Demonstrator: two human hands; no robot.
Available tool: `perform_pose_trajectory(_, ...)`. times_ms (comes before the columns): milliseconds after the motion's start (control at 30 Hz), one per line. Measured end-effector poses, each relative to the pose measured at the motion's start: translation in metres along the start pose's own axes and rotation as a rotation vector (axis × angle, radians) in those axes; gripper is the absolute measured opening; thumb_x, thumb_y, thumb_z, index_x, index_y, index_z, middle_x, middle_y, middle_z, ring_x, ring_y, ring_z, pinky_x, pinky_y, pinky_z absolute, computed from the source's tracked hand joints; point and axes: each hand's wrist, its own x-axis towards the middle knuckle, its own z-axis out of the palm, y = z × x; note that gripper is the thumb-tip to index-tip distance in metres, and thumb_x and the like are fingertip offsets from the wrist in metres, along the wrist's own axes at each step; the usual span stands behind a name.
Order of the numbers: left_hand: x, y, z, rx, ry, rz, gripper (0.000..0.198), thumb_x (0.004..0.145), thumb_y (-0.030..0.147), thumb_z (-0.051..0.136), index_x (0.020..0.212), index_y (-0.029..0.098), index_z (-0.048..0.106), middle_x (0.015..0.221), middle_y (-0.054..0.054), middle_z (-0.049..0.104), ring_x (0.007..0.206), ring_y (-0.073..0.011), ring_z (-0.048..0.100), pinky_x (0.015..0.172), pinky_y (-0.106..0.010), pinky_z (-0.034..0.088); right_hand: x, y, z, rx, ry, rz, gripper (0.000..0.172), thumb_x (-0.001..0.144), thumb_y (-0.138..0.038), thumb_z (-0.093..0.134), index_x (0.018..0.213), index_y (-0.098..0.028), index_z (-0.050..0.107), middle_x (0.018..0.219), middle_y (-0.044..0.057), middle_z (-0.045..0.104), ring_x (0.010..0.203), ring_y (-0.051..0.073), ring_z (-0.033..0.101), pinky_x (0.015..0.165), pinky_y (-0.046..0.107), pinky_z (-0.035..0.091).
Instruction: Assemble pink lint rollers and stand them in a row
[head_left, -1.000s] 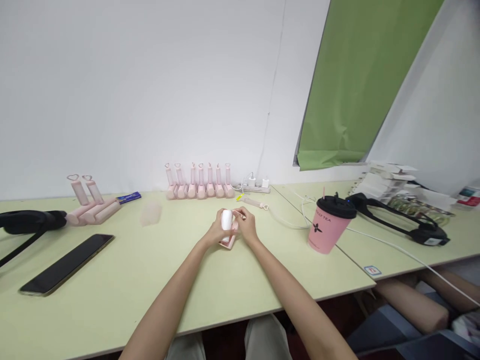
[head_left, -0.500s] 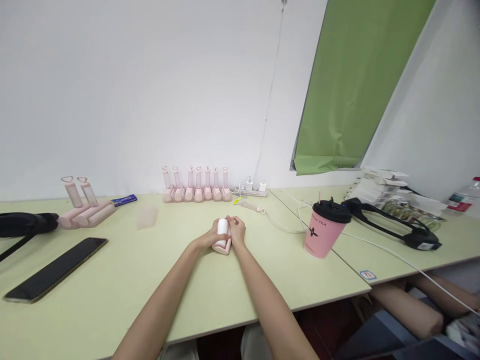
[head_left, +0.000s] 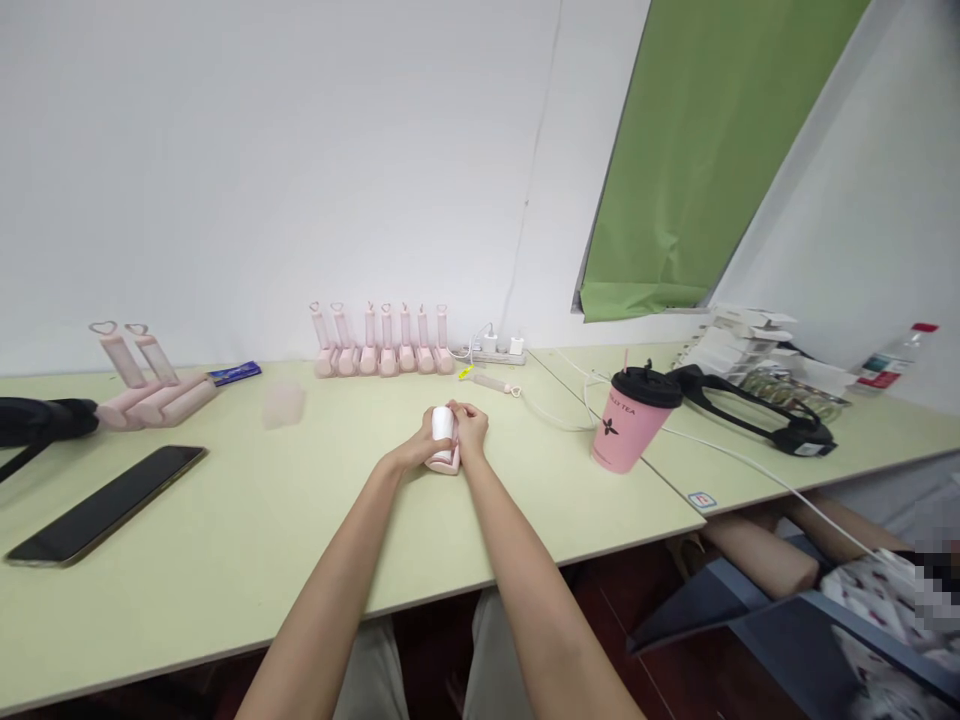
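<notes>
My left hand [head_left: 416, 448] is wrapped round a white roll [head_left: 442, 422], its thumb across the front. Under the roll is a pink case [head_left: 448, 464] with a rounded end, low over the table. From the other side my right hand [head_left: 471, 430] grips the same piece, fingers curled at its far end. The fingertips partly cover it, so I cannot tell how roll and case are joined. Behind the hands lies a loose clear pink handle [head_left: 491, 382] with a heart-shaped loop. Several similar pink cases [head_left: 388, 362] with upright handles stand in a row by the wall.
Two more pink pieces [head_left: 180, 400], a blue packet [head_left: 235, 373], a phone [head_left: 109, 503] and a translucent sheet [head_left: 283, 403] are on the left. Rightward are a pink cup [head_left: 631, 425], a white cable, a power strip [head_left: 495, 354], a black headset [head_left: 765, 420] and a seated person's arm [head_left: 761, 556].
The camera view has tilted down and shifted slightly right, so the table things appear higher. Both hands keep hold of the pink case and white roll, with little visible movement.
</notes>
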Motion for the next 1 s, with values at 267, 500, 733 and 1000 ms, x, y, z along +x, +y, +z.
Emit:
perform_pose_trajectory(267,0.0,0.0,0.001,0.016,-0.009,0.125,0.082,0.063,0.019,0.057,0.129,0.024,0.01,0.113,-0.008,0.043,0.096,-0.0198,0.049,0.084,-0.036,0.04,-0.004,-0.011,-0.001,0.104,0.082,-0.008,0.021,0.058,-0.035,0.06,0.062,-0.014,0.064,0.064,0.003,0.065,0.06,0.013,0.054,0.056,0.023,0.043)
perform_pose_trajectory(500,-0.003,0.009,-0.001,0.099,-0.079,0.038,0.07,0.066,0.023,0.056,0.125,0.022,0.019,0.106,-0.006,0.042,0.094,-0.0194,0.047,0.08,-0.035,0.044,-0.004,-0.013,-0.003,0.233,0.039,-0.033,0.017,0.057,-0.03,0.063,0.062,-0.014,0.065,0.068,0.004,0.067,0.066,0.015,0.057,0.063,0.025,0.045)
perform_pose_trajectory(733,-0.011,0.015,0.0,0.018,-0.138,-0.102,0.08,0.066,0.026,0.059,0.129,0.027,0.009,0.108,-0.008,0.04,0.081,-0.0178,0.053,0.065,-0.036,0.051,-0.002,-0.007,-0.002,0.293,-0.03,0.011,0.016,0.055,-0.03,0.066,0.057,-0.014,0.063,0.062,0.003,0.065,0.062,0.014,0.056,0.063,0.026,0.045)
perform_pose_trajectory(1000,-0.017,0.019,0.004,-0.035,-0.132,-0.146,0.084,0.067,0.023,0.062,0.13,0.031,0.006,0.115,-0.012,0.039,0.077,-0.0171,0.058,0.061,-0.039,0.054,-0.003,-0.007,-0.003,0.292,-0.073,0.02,0.019,0.054,-0.032,0.068,0.057,-0.014,0.063,0.063,0.002,0.065,0.062,0.013,0.056,0.063,0.026,0.045)
